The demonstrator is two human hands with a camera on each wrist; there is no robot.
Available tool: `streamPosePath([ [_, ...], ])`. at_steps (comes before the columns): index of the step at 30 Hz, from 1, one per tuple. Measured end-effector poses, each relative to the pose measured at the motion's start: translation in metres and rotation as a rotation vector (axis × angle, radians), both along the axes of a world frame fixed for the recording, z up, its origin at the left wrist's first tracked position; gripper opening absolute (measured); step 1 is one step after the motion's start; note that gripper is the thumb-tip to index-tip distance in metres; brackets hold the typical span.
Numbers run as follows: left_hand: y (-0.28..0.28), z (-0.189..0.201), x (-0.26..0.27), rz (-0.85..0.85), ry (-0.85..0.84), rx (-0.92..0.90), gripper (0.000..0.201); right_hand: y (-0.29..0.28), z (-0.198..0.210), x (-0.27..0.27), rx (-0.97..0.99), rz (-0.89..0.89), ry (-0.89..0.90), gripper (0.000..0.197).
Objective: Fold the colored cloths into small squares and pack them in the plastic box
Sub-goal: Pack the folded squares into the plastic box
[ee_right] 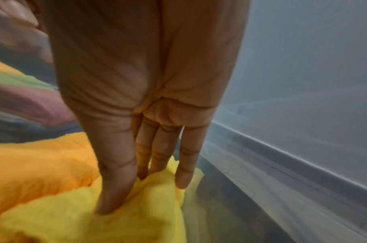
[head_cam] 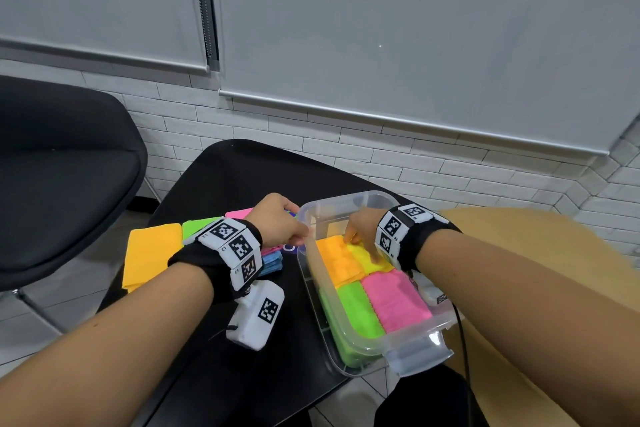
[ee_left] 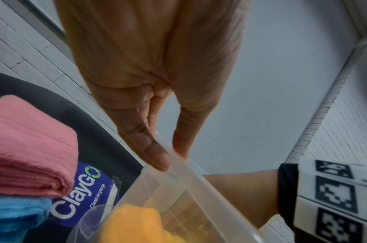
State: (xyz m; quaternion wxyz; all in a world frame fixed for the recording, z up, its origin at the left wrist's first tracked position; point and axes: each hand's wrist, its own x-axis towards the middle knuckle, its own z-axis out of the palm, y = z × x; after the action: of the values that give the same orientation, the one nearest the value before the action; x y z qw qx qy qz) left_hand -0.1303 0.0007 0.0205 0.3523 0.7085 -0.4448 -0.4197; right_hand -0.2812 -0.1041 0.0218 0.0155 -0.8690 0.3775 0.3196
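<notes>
The clear plastic box (head_cam: 360, 352) sits at the right edge of a black table (head_cam: 221, 177), its near latch end hanging past the table's corner. Four folded cloths fill most of its floor in a two-by-two block: an orange cloth (head_cam: 337, 258) at far left, a yellow cloth (head_cam: 367, 258) at far right, a green cloth (head_cam: 358, 312) at near left and a pink cloth (head_cam: 394, 298) at near right. The far strip of the box beyond them is bare.

The right hand (head_cam: 362, 230) reaches down inside the box onto the yellow cloth. In the right wrist view its fingers (ee_right: 116, 180) are straight and close together, tips pressed into the yellow fabric, with the orange cloth touching alongside. It presses rather than grips.

The left hand (head_cam: 277, 224) is at the box's far left rim, just outside the wall. In the left wrist view the thumb (ee_left: 149, 148) and a finger pinch the translucent rim between them.

Left of the box, on the table, lie the unpacked cloths: a flat orange sheet (head_cam: 152, 253) nearest the table's left edge, a green sheet (head_cam: 195, 225) beside it, then a folded pink stack (ee_left: 28, 148) resting on a blue stack (ee_left: 18, 217), partly hidden under the left wrist. A blue "ClayGo" sticker (ee_left: 82, 194) on the table shows between that stack and the box. A black chair (head_cam: 65, 163) stands to the left, before a white brick wall (head_cam: 433, 163).
</notes>
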Motion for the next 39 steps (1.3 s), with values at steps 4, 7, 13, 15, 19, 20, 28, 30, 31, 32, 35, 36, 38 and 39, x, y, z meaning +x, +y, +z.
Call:
streamPosePath([
  [4,-0.002,-0.002,0.002,-0.013,-0.022,0.000,0.029,0.002,0.007,0.002,0.062,-0.042,-0.018,0.041],
  [7,-0.003,-0.003,0.001,-0.006,-0.035,0.000,0.033,0.003,0.014,-0.001,0.016,0.002,-0.054,0.047],
  [13,-0.001,-0.001,-0.002,0.009,-0.053,-0.011,0.032,0.010,0.022,-0.006,-0.171,0.082,-0.072,0.027],
  [15,0.000,0.000,-0.002,0.011,-0.055,-0.009,0.029,0.013,0.014,-0.012,-0.163,0.090,-0.032,0.026],
  [19,0.000,0.000,-0.002,0.007,-0.058,-0.001,0.029,0.016,-0.008,-0.018,-0.213,0.103,-0.001,0.017],
  [20,0.000,-0.001,-0.002,0.011,-0.060,-0.002,0.030,0.016,-0.008,-0.017,-0.222,0.094,-0.008,0.015],
  [28,-0.005,-0.004,0.000,0.017,-0.058,-0.001,0.036,0.006,0.009,-0.003,-0.122,-0.022,-0.031,0.021],
  [30,-0.005,-0.004,0.001,0.015,-0.055,0.001,0.036,0.007,0.017,0.003,-0.120,-0.028,-0.087,0.034],
  [31,-0.005,-0.005,0.001,0.017,-0.056,0.004,0.036,0.008,0.019,0.005,-0.117,-0.042,-0.097,0.043],
  [32,-0.005,-0.006,0.001,0.020,-0.055,0.004,0.035,0.007,0.016,0.006,-0.107,-0.046,-0.128,0.049],
  [35,-0.005,-0.008,0.001,0.023,-0.040,-0.006,0.036,0.013,0.001,0.006,-0.063,-0.041,-0.034,0.056],
  [36,-0.004,-0.009,0.001,0.024,-0.036,-0.012,0.037,0.012,-0.006,0.007,-0.074,-0.024,-0.034,0.056],
  [38,-0.004,-0.010,0.001,0.024,-0.043,-0.018,0.036,0.009,-0.013,0.007,-0.114,0.012,-0.043,0.053],
  [39,-0.004,-0.010,0.001,0.024,-0.046,-0.018,0.034,0.012,-0.013,0.007,-0.109,0.016,-0.042,0.052],
])
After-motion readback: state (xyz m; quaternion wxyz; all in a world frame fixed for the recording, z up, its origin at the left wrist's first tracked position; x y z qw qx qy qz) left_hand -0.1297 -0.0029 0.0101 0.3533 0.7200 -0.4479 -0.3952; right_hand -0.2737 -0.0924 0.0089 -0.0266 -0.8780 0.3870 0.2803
